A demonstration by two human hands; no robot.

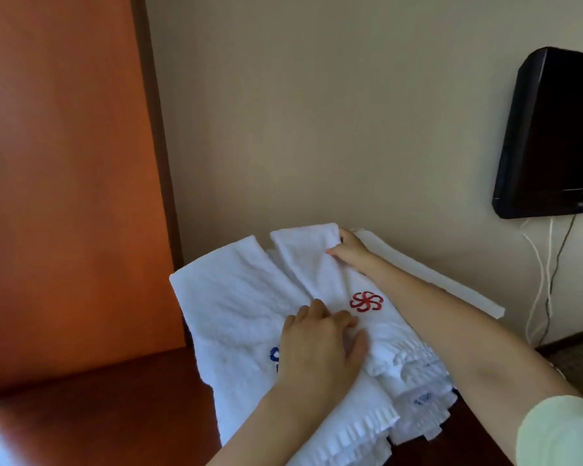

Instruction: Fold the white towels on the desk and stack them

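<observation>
A white towel with a red emblem (366,301) lies on top of a pile of white towels on the dark wooden desk (115,415). My right hand (349,250) pinches its far edge near the wall. My left hand (320,344) lies flat on its near part, fingers straight, pressing it down. Beside it on the left lies a folded white towel with a blue emblem (236,307), partly hidden by my left hand. More white towels with frilled edges (421,408) lie underneath.
An orange-brown wooden panel (64,163) stands at the left. The beige wall (317,112) is close behind the towels. A black wall-mounted TV (556,136) hangs at the right with cables (546,280) below it. A white strip (428,274) runs along the wall.
</observation>
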